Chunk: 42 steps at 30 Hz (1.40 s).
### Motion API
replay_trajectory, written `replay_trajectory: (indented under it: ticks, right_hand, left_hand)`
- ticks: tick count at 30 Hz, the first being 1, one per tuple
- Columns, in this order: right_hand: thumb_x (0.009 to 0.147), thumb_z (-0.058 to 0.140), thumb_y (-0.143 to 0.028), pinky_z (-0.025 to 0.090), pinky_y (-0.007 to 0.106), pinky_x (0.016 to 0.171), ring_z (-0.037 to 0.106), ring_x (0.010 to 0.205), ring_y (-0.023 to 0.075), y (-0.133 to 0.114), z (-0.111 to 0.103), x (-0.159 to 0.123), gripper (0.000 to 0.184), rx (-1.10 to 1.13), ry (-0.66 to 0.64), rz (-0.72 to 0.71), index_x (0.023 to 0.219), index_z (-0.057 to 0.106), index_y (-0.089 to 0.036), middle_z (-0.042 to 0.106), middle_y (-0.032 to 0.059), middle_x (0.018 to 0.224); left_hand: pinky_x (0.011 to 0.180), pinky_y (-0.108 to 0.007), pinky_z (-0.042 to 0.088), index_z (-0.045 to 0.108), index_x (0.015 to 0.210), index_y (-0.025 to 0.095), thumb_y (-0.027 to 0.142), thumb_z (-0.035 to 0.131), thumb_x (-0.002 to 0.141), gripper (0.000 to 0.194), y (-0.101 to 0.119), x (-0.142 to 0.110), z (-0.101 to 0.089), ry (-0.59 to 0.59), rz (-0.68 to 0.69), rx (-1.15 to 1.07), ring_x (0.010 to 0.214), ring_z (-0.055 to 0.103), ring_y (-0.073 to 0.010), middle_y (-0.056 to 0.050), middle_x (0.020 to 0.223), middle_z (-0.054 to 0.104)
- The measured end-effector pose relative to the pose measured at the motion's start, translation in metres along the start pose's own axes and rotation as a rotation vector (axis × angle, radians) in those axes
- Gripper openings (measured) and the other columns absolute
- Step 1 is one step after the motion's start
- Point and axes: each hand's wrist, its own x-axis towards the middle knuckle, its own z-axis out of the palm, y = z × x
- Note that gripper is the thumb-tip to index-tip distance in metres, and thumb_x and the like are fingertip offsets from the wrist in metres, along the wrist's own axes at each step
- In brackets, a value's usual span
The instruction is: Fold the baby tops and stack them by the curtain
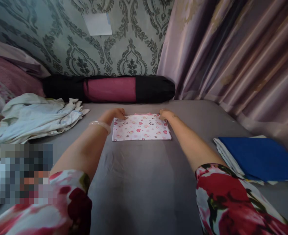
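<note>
Shows white heart-printed rectangular cloth at frame centre, grey sheet between near edge and frame bottom, black-and-pink cylindrical bolster beyond far edge. Rests left hand and right hand at upper corners, arms outstretched; pinch or touch, cannot tell.

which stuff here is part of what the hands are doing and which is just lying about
Part of it:
heart-print cloth
left hand and right hand, at its far corners
grey surface beneath

Seemingly just lying about, untouched:
crumpled pale cloths, left
blue cloth, right
black-and-pink roll, behind
</note>
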Motion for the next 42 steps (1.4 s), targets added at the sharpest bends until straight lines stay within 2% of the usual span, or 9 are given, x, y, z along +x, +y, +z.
replay_trajectory:
  ticks: [7,10,15,18,25,29,33,38,42]
  right_hand:
    - [0.076,0.070,-0.011,0.046,0.037,0.098,0.048,0.130,0.0311,0.000,0.005,-0.008,0.050,0.008,0.057,0.027,0.125,0.062,-0.010,0.052,0.0206,0.139]
    - [0.083,0.063,-0.016,0.044,0.036,0.099,0.047,0.131,0.0295,0.005,0.011,-0.023,0.044,0.067,0.127,-0.007,0.127,0.060,-0.012,0.051,0.0186,0.141]
    - [0.093,0.050,-0.022,0.048,0.031,0.088,0.062,0.109,0.0226,0.021,0.011,-0.047,0.033,0.214,0.237,-0.091,0.125,0.058,-0.019,0.065,0.0119,0.123]
    - [0.089,0.058,-0.022,0.047,0.027,0.088,0.062,0.105,0.0196,0.033,-0.004,-0.060,0.028,0.330,0.344,-0.180,0.117,0.063,-0.018,0.068,0.0080,0.118]
    - [0.085,0.062,-0.015,0.050,0.024,0.079,0.065,0.092,0.0169,0.056,-0.062,-0.111,0.022,0.578,0.348,-0.394,0.105,0.071,-0.012,0.073,0.0059,0.102]
    - [0.081,0.061,-0.009,0.050,0.025,0.082,0.064,0.094,0.0167,0.062,-0.071,-0.141,0.028,0.593,0.442,-0.469,0.108,0.070,-0.014,0.072,0.0047,0.103]
    - [0.080,0.055,-0.007,0.047,0.028,0.086,0.063,0.094,0.0172,0.063,-0.047,-0.171,0.032,0.541,0.518,-0.520,0.108,0.069,-0.015,0.071,0.0047,0.105]
    - [0.078,0.048,-0.005,0.043,0.029,0.090,0.061,0.098,0.0191,0.063,0.012,-0.203,0.031,0.438,0.502,-0.603,0.099,0.068,-0.017,0.070,0.0059,0.102]
    - [0.077,0.046,-0.003,0.040,0.031,0.093,0.057,0.103,0.0202,0.064,0.059,-0.218,0.036,0.322,0.447,-0.675,0.100,0.066,-0.020,0.067,0.0058,0.106]
  left_hand:
    - [0.072,-0.028,0.050,0.074,0.104,0.021,0.033,0.060,0.068,0.040,0.005,0.002,-0.004,-0.080,-0.044,-0.037,0.083,0.067,-0.0221,-0.010,0.099,0.075]
    - [0.077,-0.029,0.050,0.073,0.100,0.021,0.031,0.060,0.070,0.034,0.012,-0.006,0.000,-0.007,-0.091,-0.048,0.087,0.066,-0.0220,-0.009,0.101,0.074]
    - [0.083,-0.034,0.048,0.068,0.099,0.021,0.036,0.059,0.075,0.031,0.015,-0.031,0.000,0.197,-0.062,-0.079,0.089,0.064,-0.0217,-0.006,0.092,0.072]
    - [0.080,-0.030,0.048,0.066,0.102,0.019,0.037,0.056,0.075,0.034,0.014,-0.049,-0.014,0.231,-0.001,-0.139,0.086,0.063,-0.0197,-0.006,0.090,0.071]
    - [0.078,-0.025,0.048,0.068,0.112,0.016,0.036,0.049,0.077,0.044,0.026,-0.107,-0.073,0.242,0.097,-0.177,0.092,0.063,-0.0193,-0.006,0.104,0.071]
    - [0.084,-0.029,0.046,0.069,0.112,0.019,0.040,0.049,0.081,0.042,0.038,-0.138,-0.087,0.390,0.082,-0.094,0.096,0.062,-0.0212,-0.005,0.101,0.072]
    - [0.096,-0.035,0.039,0.068,0.113,0.021,0.038,0.046,0.084,0.040,0.047,-0.162,-0.059,0.476,0.087,-0.023,0.097,0.064,-0.0231,-0.005,0.095,0.072]
    - [0.114,-0.046,0.018,0.064,0.114,0.025,0.028,0.036,0.089,0.037,0.050,-0.189,0.012,0.437,0.176,0.059,0.088,0.066,-0.0185,-0.002,0.091,0.074]
    - [0.116,-0.046,0.016,0.063,0.114,0.027,0.023,0.035,0.088,0.038,0.052,-0.211,0.060,0.401,0.267,0.060,0.096,0.066,-0.0189,-0.003,0.098,0.074]
